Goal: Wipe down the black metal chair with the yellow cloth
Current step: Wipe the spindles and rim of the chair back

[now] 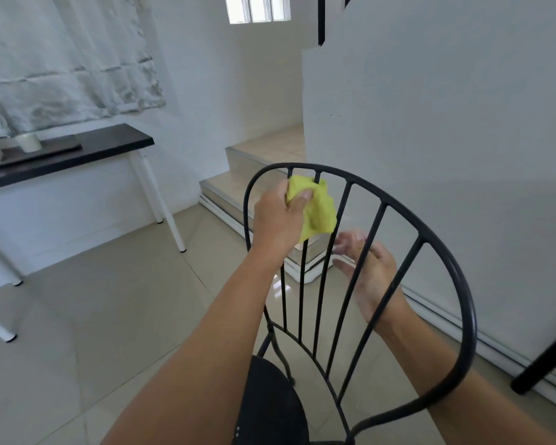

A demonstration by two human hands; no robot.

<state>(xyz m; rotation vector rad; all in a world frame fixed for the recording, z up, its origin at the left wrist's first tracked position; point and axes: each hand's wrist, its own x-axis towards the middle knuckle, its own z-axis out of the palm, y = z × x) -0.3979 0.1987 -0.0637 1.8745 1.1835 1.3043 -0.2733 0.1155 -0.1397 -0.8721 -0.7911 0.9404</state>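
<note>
The black metal chair [443,248] stands in front of me, its curved backrest with several thin vertical bars filling the middle of the view, its round seat at the bottom centre. My left hand [278,218] grips the bunched yellow cloth [318,210] against the upper bars near the left end of the top rail. My right hand [366,268] is behind the bars lower and to the right, blurred, fingers loosely spread and pointing left, holding nothing.
A dark-topped table with white legs [77,155] stands at the left under a covered window, with a white cup [28,142] on it. Tiled steps [238,187] rise behind the chair beside a white wall. A black table leg [543,364] enters at the right.
</note>
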